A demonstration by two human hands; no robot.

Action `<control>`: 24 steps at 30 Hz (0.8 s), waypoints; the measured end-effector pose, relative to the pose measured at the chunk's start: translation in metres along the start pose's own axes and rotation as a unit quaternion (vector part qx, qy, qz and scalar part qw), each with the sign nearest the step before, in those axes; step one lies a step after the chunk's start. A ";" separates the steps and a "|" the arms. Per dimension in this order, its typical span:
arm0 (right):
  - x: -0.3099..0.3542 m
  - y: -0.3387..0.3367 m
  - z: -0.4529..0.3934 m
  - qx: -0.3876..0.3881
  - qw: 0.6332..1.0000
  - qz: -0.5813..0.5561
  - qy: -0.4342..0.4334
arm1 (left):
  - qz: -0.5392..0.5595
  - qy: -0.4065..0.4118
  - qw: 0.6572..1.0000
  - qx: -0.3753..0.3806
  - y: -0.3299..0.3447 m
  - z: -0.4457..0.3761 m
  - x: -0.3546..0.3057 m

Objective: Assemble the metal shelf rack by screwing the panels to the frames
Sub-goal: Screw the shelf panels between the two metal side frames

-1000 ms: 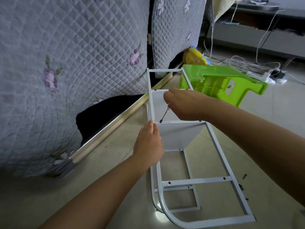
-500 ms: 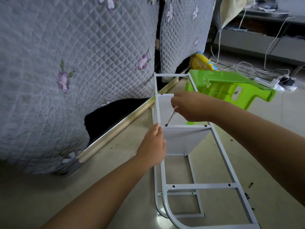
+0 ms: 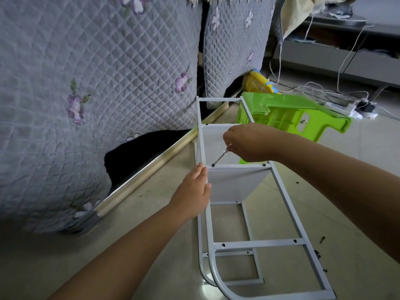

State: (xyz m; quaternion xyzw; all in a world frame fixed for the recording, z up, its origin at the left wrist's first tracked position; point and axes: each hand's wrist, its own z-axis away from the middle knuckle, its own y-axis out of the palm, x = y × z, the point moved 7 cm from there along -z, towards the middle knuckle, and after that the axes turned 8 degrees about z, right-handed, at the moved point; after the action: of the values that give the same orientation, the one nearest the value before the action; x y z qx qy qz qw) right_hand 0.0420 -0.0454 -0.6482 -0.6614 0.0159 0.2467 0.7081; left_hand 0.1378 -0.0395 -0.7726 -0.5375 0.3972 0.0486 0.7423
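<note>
**Head view: rack on its side, screw being driven**

Rack [image 3: 279, 204] lies on floor [image 3: 151, 245], beside sofa [image 3: 86, 83]. Thin steel: probably light, stiff, slick; best held by a rail. Left hand [image 3: 192, 195] flat against frame. Right hand [image 3: 249, 144] grips screwdriver [image 3: 219, 158], tip on screw [image 3: 213, 165]. Stool [image 3: 292, 115] behind; cables [image 3: 324, 92] beyond.

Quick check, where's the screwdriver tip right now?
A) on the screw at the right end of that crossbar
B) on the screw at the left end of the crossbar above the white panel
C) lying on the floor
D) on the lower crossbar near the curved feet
B: the right hand holds the screwdriver angled down to the screw at the crossbar's left end, next to the left hand steadying the frame.
</note>
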 end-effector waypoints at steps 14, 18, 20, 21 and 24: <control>0.000 0.004 -0.007 0.037 0.997 -0.056 0.040 | -0.011 0.005 1.000 -0.006 0.002 0.000 -0.001; -0.006 0.001 -0.012 0.029 0.997 -0.030 0.061 | -0.009 0.004 1.000 -0.012 0.002 0.000 -0.002; -0.008 0.004 -0.014 0.056 0.994 -0.037 0.085 | -0.001 0.007 1.000 -0.006 0.002 0.001 -0.002; -0.008 0.004 -0.013 0.065 0.993 -0.039 0.091 | 0.001 0.007 1.000 -0.004 0.002 0.001 -0.002; -0.010 0.009 -0.007 0.083 0.987 -0.091 0.106 | 0.002 0.007 1.000 -0.006 0.003 0.000 0.001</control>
State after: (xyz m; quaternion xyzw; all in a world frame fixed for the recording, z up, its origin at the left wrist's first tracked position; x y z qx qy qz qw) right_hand 0.0316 -0.0553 -0.6543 -0.6211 0.0511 0.1079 0.7746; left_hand 0.1370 -0.0383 -0.7751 -0.5418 0.4033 0.0484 0.7358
